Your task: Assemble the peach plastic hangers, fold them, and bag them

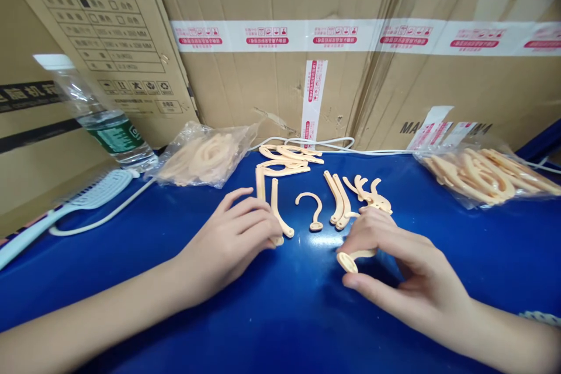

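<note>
Head view: right hand (407,272) pinches hook piece (350,259); left hand (232,242) flat, loose — bagged hooks (477,175), bottle (105,120) behind.

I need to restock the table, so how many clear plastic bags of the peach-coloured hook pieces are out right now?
2. One bag lies at the back left of the blue table, beside the water bottle; the other bag lies at the back right. Others may lie out of view.

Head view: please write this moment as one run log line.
left hand: flat on hooks | right hand: pinching peach hook piece | blue table: loose hooks
</note>
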Motion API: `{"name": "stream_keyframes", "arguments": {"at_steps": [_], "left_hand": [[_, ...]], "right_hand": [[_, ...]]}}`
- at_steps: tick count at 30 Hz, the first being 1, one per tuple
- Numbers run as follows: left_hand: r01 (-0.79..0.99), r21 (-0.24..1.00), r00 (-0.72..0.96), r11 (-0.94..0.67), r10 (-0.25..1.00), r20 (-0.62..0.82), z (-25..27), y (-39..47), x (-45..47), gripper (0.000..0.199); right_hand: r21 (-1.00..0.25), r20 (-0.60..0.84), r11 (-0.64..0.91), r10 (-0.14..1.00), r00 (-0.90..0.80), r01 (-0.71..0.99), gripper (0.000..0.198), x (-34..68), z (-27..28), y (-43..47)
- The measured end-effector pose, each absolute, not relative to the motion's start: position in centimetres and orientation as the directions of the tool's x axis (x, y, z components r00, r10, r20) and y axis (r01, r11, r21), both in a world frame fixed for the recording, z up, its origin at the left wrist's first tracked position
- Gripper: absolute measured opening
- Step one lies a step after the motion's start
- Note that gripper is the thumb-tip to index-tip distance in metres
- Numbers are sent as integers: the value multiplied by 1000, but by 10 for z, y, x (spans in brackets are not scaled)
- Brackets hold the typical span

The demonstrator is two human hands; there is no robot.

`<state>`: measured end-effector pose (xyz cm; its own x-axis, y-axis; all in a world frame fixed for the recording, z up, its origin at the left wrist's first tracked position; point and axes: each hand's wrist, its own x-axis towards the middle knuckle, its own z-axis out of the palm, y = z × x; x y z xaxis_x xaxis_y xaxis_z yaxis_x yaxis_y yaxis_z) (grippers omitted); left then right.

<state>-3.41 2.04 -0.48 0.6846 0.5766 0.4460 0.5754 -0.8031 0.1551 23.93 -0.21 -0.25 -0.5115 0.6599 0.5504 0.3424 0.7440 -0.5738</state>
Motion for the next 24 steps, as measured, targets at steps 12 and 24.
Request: {"name": "stream_keyframes", "arguments": {"at_steps": [12,24], "left_hand": [[537,326,656,-778,628,419,-13,25,-34,24],[531,328,732,-781,618,286,-8,7,-26,39]], "right_hand": [[-277,555,812,572,-605,513,9,239,11,25],[-148,305,793,606,-735,592,11,211,2,52]]}}
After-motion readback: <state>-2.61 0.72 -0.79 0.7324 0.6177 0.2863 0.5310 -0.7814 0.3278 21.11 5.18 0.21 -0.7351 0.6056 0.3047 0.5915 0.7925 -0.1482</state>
